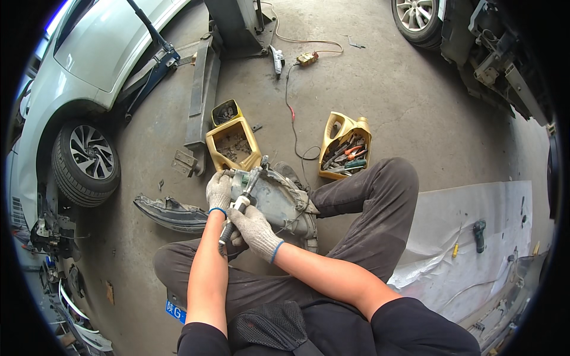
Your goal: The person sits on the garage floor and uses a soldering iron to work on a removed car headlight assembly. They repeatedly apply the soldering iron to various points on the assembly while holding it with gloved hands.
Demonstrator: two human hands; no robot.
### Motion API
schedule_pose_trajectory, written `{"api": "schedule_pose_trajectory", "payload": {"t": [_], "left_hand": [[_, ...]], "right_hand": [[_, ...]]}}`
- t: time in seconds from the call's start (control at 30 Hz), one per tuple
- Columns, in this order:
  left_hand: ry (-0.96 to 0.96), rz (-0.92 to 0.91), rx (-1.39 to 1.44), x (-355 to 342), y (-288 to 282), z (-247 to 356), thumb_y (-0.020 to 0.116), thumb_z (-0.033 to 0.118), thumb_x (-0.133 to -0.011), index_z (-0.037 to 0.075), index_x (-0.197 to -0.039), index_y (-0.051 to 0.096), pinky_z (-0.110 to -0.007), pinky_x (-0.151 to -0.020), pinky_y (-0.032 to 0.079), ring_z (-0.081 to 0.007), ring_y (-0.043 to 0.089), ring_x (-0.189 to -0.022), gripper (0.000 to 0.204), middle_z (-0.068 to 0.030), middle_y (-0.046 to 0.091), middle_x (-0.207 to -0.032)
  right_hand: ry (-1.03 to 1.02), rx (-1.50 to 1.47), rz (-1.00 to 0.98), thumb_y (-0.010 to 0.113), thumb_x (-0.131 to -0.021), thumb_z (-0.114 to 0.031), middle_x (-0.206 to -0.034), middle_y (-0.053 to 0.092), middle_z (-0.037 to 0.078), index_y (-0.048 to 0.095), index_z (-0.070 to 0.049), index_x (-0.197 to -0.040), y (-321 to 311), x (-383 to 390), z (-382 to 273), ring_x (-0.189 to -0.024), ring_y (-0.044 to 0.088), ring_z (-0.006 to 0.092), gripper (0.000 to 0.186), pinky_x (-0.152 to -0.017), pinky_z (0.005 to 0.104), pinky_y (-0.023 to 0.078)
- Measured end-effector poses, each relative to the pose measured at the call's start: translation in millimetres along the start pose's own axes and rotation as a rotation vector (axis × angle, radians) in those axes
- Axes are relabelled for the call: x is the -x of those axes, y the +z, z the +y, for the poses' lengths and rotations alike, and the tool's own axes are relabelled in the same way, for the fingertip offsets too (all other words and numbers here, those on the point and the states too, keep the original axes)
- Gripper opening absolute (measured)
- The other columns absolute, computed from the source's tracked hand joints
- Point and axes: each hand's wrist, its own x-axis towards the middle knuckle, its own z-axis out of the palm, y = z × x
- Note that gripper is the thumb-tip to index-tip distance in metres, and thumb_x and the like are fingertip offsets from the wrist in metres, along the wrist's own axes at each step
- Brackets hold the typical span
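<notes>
A worn grey car headlight [279,202] with a rough, torn-looking rim rests between my legs. My left hand [218,191], in a pale knit glove with a blue cuff, is closed at its upper left corner, the fingertips pinching the edge there. In my gloved right hand [254,230] is a slim hand tool [240,204] with a black and white grip and a long metal tube. The tube points up and away, over the left part of the headlight. Its exact contact with the plastic is too small to tell.
Beyond the headlight stand a cut yellow jug [258,145] of small parts and another jug [325,148] of pliers and screwdrivers. A cable with a yellow box [307,59] crosses the floor. A dark trim piece [172,215] lies left; a drill [479,236] sits on a sheet [475,202] right.
</notes>
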Motion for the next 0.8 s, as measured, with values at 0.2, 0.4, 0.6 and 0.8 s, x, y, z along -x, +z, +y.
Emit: {"api": "schedule_pose_trajectory", "payload": {"t": [0.2,0.4,0.6,0.8], "left_hand": [[-0.007,-0.011,0.034,0.9,1.5,3.9,0.055,0.016,-0.093,-0.002,-0.111,0.073,-0.031,-0.086,0.053,-0.0180,0.069,-0.090,0.030,-0.0113,0.075,-0.099],[-0.009,-0.005,0.026,2.5,0.4,5.9,0.055,0.014,-0.093,-0.002,-0.109,0.073,-0.030,-0.085,0.053,-0.0173,0.068,-0.088,0.029,-0.0102,0.075,-0.098],[-0.036,-0.016,0.055,0.1,0.3,1.8,0.054,0.015,-0.093,-0.002,-0.110,0.073,-0.031,-0.085,0.053,-0.0182,0.069,-0.089,0.030,-0.0107,0.075,-0.099],[-0.017,-0.001,0.009,3.0,1.5,7.0,0.054,0.015,-0.092,-0.002,-0.112,0.072,-0.031,-0.087,0.053,-0.0186,0.069,-0.091,0.032,-0.0116,0.075,-0.103]], "right_hand": [[0.003,0.021,0.005,0.061,-0.099,-0.033,-0.072,0.063,0.009,0.054,0.002,-0.107,-1.2,-1.2,-0.7,-0.052,0.061,0.0167,0.037,-0.047,0.0310,0.052],[0.009,0.055,0.007,0.060,-0.100,-0.033,-0.075,0.063,0.009,0.054,0.002,-0.107,-1.6,2.3,-5.1,-0.055,0.062,0.0164,0.037,-0.048,0.0308,0.053],[0.000,0.027,-0.012,0.060,-0.100,-0.033,-0.075,0.063,0.009,0.055,0.002,-0.107,-2.6,0.1,-0.8,-0.055,0.062,0.0161,0.036,-0.048,0.0305,0.053],[0.000,0.058,-0.014,0.059,-0.102,-0.033,-0.078,0.065,0.004,0.058,-0.002,-0.103,-6.6,-0.1,1.0,-0.055,0.057,0.0103,0.031,-0.048,0.0263,0.052]]}}
